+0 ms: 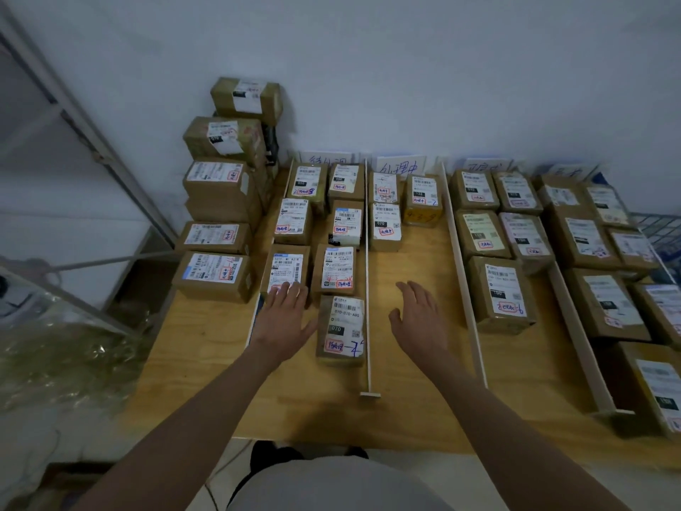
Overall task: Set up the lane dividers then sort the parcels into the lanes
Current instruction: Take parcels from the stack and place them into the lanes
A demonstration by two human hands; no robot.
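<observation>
Thin white lane dividers run front to back on the wooden table (405, 411): one in the middle (367, 274), one to its right (462, 274), one at far right (578, 341). Labelled cardboard parcels fill the lanes. My left hand (283, 315) lies flat with straight fingers, its fingertips on the near edge of a parcel (285, 269) in the leftmost lane. Just to its right lies the nearest parcel (342, 328) of that lane. My right hand (420, 319) hovers open over bare wood in the second lane, holding nothing.
A pile of several unsorted parcels (217, 237) stands stacked at the table's left edge against the wall. Handwritten lane signs (400, 165) lean on the wall behind the lanes. A metal rack frame (84, 142) and a plastic bag (62, 348) are at left.
</observation>
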